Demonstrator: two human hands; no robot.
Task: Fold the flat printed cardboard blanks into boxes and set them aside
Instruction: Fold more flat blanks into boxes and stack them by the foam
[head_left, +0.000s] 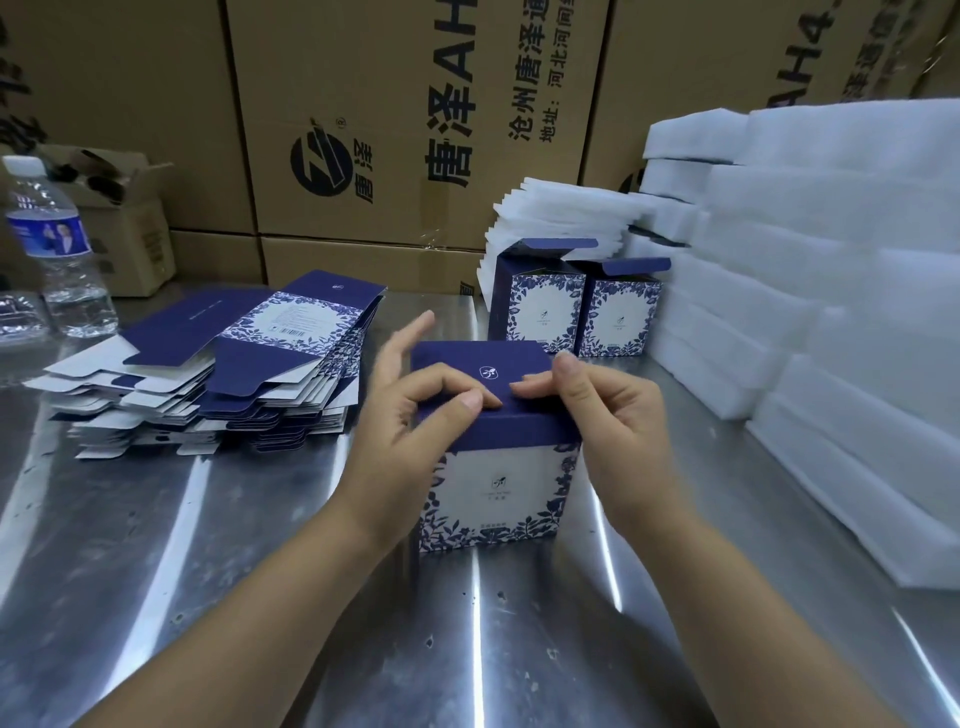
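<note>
Our box: The tall blue and white printed cardboard box (493, 483) stands upright on the shiny metal desk (208, 571), right in front of us, between our two hands.
Left hand: Our left hand (410, 431) grips the top left corner. Its fingers (441, 376) bend over the dark blue end flap (467, 358), and the thumb lies along the front edge.
Right hand: Our right hand (608, 421) grips the top right corner. One finger pushes down on the flap and the others curl by the side wall.
Step now: We think we are shutting this end and tucking its tab in.
Doing it well: We should push both corners down together, slowly, so the tab slides inside the front wall and does not crumple. We should not squeeze the walls.
Set aside: Two folded blue and white boxes (540, 306) stand at the back with their flaps open, just beside the white foam stacks (831, 312). Ours likely goes there.
Left to do: A pile of flat blue and white cardboard blanks (234, 374) waits on our left.
</note>
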